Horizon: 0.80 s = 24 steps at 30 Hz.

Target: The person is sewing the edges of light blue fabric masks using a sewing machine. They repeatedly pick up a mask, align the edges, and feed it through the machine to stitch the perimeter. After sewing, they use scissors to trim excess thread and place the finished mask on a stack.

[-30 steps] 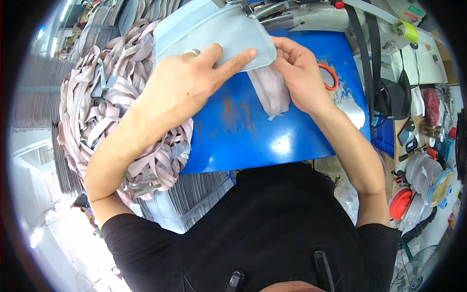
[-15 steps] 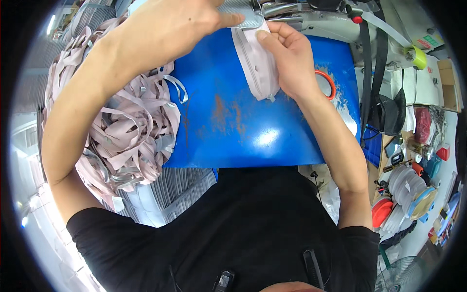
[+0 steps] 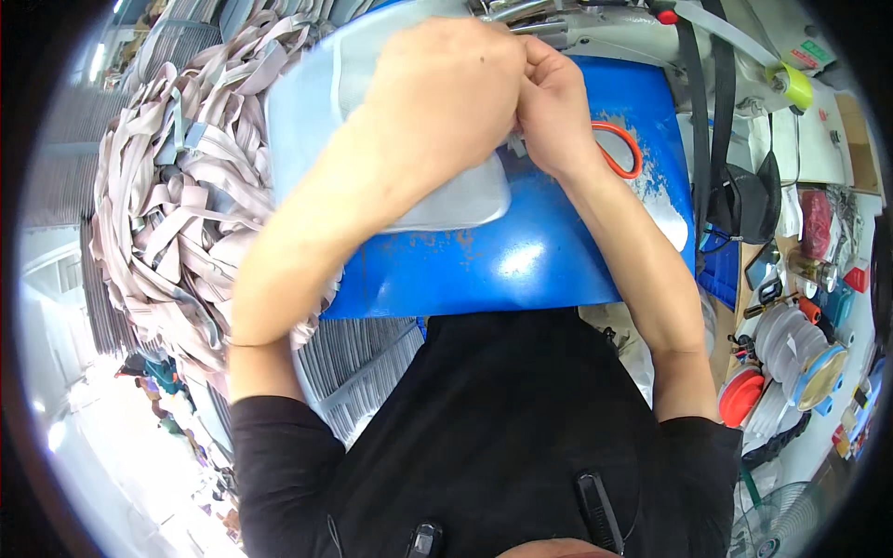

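My left hand (image 3: 446, 84), slightly blurred, is back-up over the upper right of a light grey panel (image 3: 302, 121), its fingers hidden, meeting my right hand at the machine end of the blue table (image 3: 521, 270). My right hand (image 3: 558, 112) is closed with bent fingers, thumb toward the left hand; what it pinches is hidden. The grey panel lies under my left forearm, its rounded lower corner on the blue surface. An orange scissor handle (image 3: 633, 149) is just right of my right wrist. Metal parts (image 3: 516, 19) of the machine are just above my hands.
A tangled heap of pale pink strips (image 3: 167, 223) fills the left, beside stacked grey panels (image 3: 363, 363). The machine body (image 3: 633, 42), black straps (image 3: 726, 167) and a yellow roll (image 3: 791, 86) stand at upper right. Spools (image 3: 781, 339) and tools crowd the right side.
My left hand has moved right to meet my right hand. The grey panel, raised near the machine before, now extends lower across the table. The pink zipper strip under my right hand is out of sight.
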### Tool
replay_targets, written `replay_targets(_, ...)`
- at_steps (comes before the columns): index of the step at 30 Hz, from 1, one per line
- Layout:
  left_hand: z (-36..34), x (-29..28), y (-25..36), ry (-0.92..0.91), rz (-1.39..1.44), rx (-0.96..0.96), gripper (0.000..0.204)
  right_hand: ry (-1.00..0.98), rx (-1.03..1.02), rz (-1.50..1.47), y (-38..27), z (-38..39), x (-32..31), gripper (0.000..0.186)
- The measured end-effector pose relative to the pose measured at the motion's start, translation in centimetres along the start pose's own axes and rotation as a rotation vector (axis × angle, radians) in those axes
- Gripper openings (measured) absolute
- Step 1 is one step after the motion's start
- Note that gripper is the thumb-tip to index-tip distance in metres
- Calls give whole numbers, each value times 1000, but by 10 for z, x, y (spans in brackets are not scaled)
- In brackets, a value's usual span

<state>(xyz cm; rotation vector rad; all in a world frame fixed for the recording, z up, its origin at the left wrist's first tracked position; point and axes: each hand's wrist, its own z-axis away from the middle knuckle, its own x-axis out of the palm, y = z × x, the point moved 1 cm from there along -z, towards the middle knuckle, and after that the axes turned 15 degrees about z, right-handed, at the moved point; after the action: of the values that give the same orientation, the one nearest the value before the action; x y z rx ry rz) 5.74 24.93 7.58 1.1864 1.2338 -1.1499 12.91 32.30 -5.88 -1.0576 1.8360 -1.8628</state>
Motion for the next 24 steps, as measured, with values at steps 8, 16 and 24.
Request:
replay_targets(8,71,48,-5,303,383,90,92,1,31,-14,-3,16,-10,30)
replay_targets(16,107,30,-14,84,101,185,89,-93,131,79,-26,66,-17,38)
replay_targets(24,69,-14,-40,-59,-115,306,74,-149,100,22,-25,51,-19,41)
